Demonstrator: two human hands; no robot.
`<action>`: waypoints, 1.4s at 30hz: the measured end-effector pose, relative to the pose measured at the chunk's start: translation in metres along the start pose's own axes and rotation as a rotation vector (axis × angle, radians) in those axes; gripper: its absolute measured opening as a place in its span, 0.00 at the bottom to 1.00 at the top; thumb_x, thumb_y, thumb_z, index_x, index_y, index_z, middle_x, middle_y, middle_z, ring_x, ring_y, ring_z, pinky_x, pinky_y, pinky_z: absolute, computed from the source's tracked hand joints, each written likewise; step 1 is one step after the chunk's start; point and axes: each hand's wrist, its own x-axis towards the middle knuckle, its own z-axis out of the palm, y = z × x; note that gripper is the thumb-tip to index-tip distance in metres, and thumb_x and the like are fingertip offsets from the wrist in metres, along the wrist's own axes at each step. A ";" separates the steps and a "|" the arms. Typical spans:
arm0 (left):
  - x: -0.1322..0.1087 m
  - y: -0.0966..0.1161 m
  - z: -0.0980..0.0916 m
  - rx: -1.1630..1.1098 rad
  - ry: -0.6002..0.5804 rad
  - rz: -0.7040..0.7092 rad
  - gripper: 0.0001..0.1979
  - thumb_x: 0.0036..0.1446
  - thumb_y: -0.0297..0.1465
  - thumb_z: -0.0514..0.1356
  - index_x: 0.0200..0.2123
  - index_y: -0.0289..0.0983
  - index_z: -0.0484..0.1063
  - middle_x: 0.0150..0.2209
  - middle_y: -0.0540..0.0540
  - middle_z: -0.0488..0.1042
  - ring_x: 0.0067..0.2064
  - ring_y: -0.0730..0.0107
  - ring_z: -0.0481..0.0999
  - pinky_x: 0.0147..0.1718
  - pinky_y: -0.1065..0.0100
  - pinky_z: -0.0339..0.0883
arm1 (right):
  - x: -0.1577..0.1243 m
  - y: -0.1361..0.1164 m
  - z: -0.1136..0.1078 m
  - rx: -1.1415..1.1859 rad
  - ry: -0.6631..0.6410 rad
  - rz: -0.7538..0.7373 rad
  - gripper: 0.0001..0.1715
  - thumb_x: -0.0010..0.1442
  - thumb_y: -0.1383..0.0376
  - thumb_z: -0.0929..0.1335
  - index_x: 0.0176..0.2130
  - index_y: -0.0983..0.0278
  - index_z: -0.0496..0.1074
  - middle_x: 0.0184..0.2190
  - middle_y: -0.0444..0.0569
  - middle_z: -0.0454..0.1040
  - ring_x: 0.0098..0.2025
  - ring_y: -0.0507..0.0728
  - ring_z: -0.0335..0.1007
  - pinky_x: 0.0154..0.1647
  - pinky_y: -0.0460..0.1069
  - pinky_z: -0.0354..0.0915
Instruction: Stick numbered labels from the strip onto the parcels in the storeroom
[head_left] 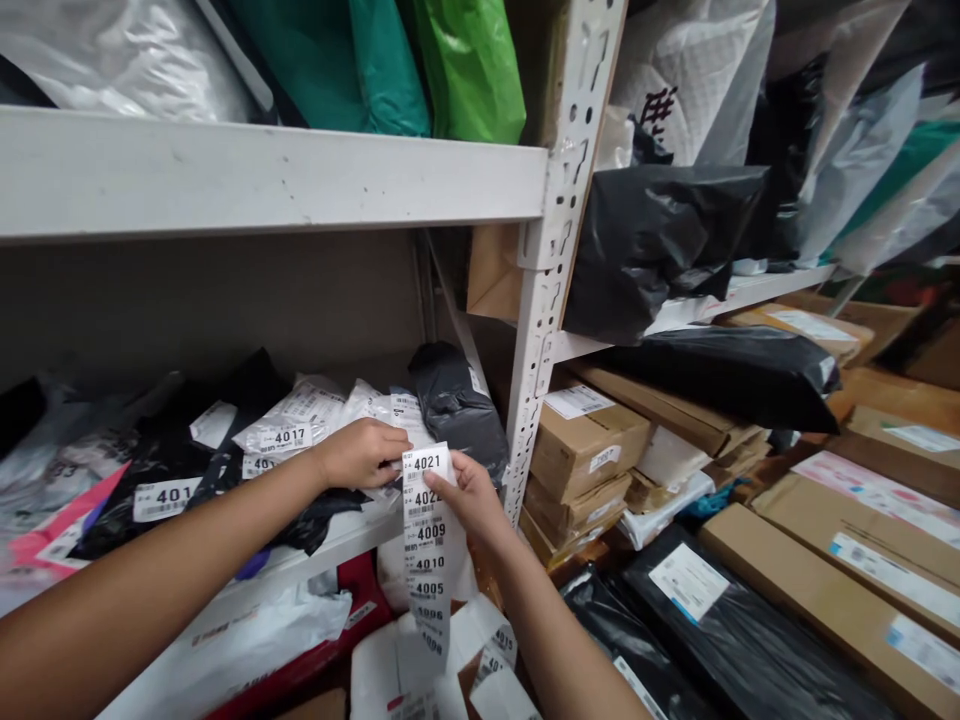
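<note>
A long white strip of number labels (430, 560) hangs down, with 4021 at its top and 4022, 4009 and other numbers below. My right hand (469, 497) pinches its upper right edge, the thumb on the front. My left hand (364, 452) is closed with its fingertips at the strip's top left corner. Behind the hands, bagged parcels lie in a row on the shelf. Among them are a white parcel (300, 408) labelled 4017 and a dark grey parcel (457, 405) near the post. A black parcel (150, 520) with a partly covered label lies left of my forearm.
A white shelf beam (270, 180) crosses above my hands and meets a perforated upright post (546, 270). Cardboard boxes (592, 440) are stacked right of the post. Below hang or lie a white bag (247, 640) and more loose labels (495, 655).
</note>
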 end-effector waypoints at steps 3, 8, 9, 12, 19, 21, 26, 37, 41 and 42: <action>0.002 0.002 -0.007 -0.101 -0.029 -0.022 0.09 0.53 0.29 0.53 0.33 0.37 0.74 0.31 0.46 0.74 0.33 0.69 0.72 0.34 0.71 0.63 | 0.004 -0.002 0.001 0.072 -0.021 0.049 0.20 0.43 0.55 0.75 0.35 0.63 0.75 0.25 0.43 0.77 0.25 0.53 0.68 0.30 0.47 0.63; 0.013 0.003 -0.020 -0.388 -0.060 -0.188 0.19 0.61 0.32 0.43 0.37 0.38 0.73 0.37 0.47 0.75 0.39 0.69 0.72 0.43 0.70 0.61 | 0.012 0.007 0.009 0.059 0.051 0.058 0.21 0.41 0.51 0.74 0.28 0.65 0.76 0.18 0.42 0.73 0.20 0.50 0.62 0.24 0.45 0.57; 0.016 0.002 -0.021 -0.400 -0.081 -0.236 0.19 0.62 0.34 0.43 0.38 0.38 0.73 0.38 0.48 0.76 0.40 0.69 0.72 0.43 0.70 0.61 | 0.014 0.010 0.011 0.056 0.081 0.050 0.21 0.41 0.50 0.74 0.27 0.65 0.76 0.17 0.42 0.72 0.20 0.51 0.62 0.24 0.45 0.57; 0.025 0.000 -0.021 -0.356 -0.167 -0.323 0.16 0.58 0.39 0.50 0.35 0.36 0.73 0.35 0.48 0.75 0.37 0.69 0.72 0.38 0.72 0.62 | 0.017 0.018 0.017 0.049 0.156 0.028 0.21 0.42 0.50 0.73 0.26 0.65 0.75 0.17 0.42 0.71 0.22 0.52 0.63 0.26 0.46 0.58; 0.035 0.002 -0.021 -0.194 -0.226 -0.383 0.14 0.56 0.40 0.52 0.31 0.37 0.71 0.28 0.50 0.72 0.31 0.70 0.70 0.29 0.73 0.57 | 0.024 0.027 0.022 0.030 0.272 0.012 0.23 0.40 0.48 0.73 0.24 0.66 0.74 0.19 0.43 0.71 0.24 0.52 0.62 0.25 0.46 0.57; 0.037 0.002 -0.018 -0.128 -0.222 -0.408 0.13 0.56 0.39 0.53 0.33 0.37 0.71 0.30 0.48 0.74 0.33 0.68 0.71 0.29 0.72 0.58 | 0.026 0.030 0.025 0.035 0.324 0.015 0.24 0.40 0.47 0.73 0.21 0.66 0.72 0.18 0.42 0.68 0.22 0.50 0.58 0.23 0.45 0.54; 0.046 0.008 -0.008 0.076 -0.246 -0.455 0.09 0.55 0.33 0.54 0.31 0.36 0.73 0.33 0.42 0.77 0.35 0.61 0.74 0.31 0.68 0.61 | 0.017 0.029 0.029 0.128 0.337 0.084 0.25 0.40 0.45 0.73 0.21 0.65 0.70 0.16 0.40 0.66 0.21 0.49 0.56 0.23 0.45 0.54; 0.045 0.040 -0.001 0.407 -0.135 -0.585 0.37 0.54 0.37 0.59 0.60 0.20 0.53 0.54 0.22 0.65 0.54 0.42 0.65 0.49 0.54 0.60 | -0.022 0.038 0.019 0.270 0.269 0.180 0.25 0.40 0.47 0.75 0.26 0.66 0.75 0.18 0.42 0.72 0.21 0.50 0.61 0.26 0.46 0.58; 0.052 0.043 -0.002 0.532 -0.089 -0.611 0.54 0.45 0.42 0.67 0.64 0.16 0.42 0.65 0.18 0.45 0.62 0.36 0.55 0.58 0.49 0.50 | -0.029 0.043 0.022 0.299 0.274 0.158 0.24 0.40 0.47 0.75 0.25 0.66 0.73 0.18 0.43 0.71 0.22 0.51 0.61 0.25 0.46 0.57; 0.055 0.042 -0.003 0.556 -0.090 -0.588 0.56 0.43 0.41 0.69 0.64 0.16 0.42 0.65 0.19 0.41 0.64 0.36 0.50 0.61 0.48 0.45 | -0.030 0.044 0.023 0.335 0.284 0.174 0.25 0.41 0.47 0.74 0.24 0.66 0.73 0.18 0.43 0.70 0.22 0.51 0.61 0.25 0.46 0.57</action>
